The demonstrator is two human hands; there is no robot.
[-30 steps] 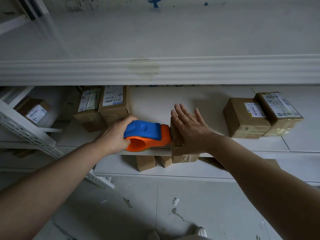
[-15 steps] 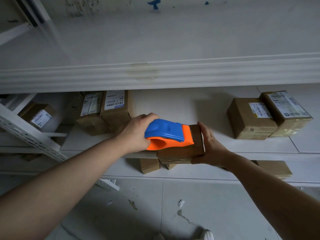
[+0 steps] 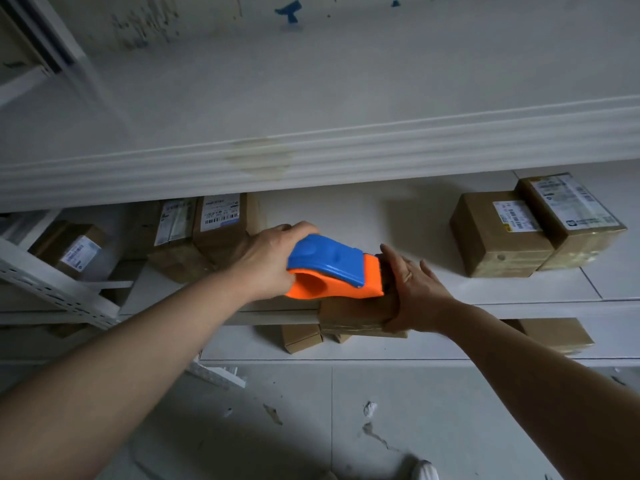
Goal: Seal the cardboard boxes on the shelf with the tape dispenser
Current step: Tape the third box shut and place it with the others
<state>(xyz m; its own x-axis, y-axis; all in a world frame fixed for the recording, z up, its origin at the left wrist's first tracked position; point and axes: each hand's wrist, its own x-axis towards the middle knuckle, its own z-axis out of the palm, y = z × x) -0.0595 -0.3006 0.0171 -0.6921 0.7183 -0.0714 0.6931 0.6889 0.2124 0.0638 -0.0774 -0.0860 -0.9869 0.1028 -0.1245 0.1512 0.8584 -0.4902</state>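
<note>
My left hand (image 3: 266,259) grips the handle of a blue and orange tape dispenser (image 3: 332,270). The dispenser lies on top of a small cardboard box (image 3: 356,313) at the front edge of the white shelf (image 3: 519,306). My right hand (image 3: 412,292) holds the box's right end, thumb on the front face and fingers over the top. Most of the box's top is hidden under the dispenser.
Two labelled boxes (image 3: 502,233) sit at the right of the shelf, and several labelled boxes (image 3: 207,230) stand at the back left. More boxes (image 3: 301,337) lie on the lower shelf. The upper shelf's lip (image 3: 311,157) hangs just above. A perforated white upright (image 3: 52,285) runs at the left.
The dispenser has slid right along the box's top. My right hand went from lying flat on the box to holding its right end, and the box now lies flat instead of tilted.
</note>
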